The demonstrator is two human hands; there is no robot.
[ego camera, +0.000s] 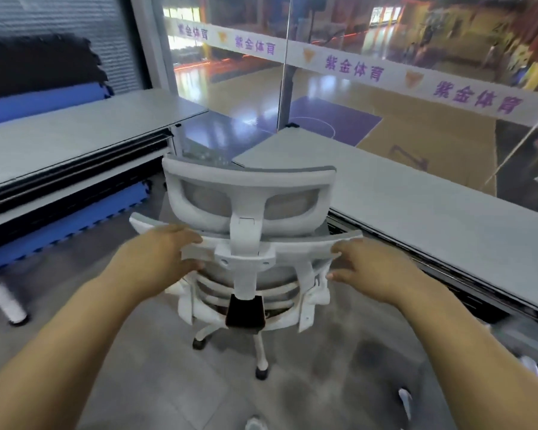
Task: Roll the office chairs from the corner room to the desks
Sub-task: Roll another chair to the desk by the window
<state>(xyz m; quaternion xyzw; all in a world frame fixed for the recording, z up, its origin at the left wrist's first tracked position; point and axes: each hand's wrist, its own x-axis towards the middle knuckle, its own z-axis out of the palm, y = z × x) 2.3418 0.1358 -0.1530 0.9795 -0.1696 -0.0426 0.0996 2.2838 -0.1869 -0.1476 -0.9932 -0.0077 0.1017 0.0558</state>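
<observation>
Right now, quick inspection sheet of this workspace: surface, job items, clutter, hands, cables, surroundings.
Surface: grey floor, blurred by motion.
Job's things: white mesh chair, back to camera, in the corner between left desk and right desk; two castors visible on the floor.
Clutter: blue foam mats under the left desk, black and blue mats stacked behind it.
Grips: left hand and right hand on the top edge of the chair's backrest, one each side of the spine.
Cables: nothing seen.
Surroundings: glass wall with a lettered band, overlooking a sports court.
</observation>
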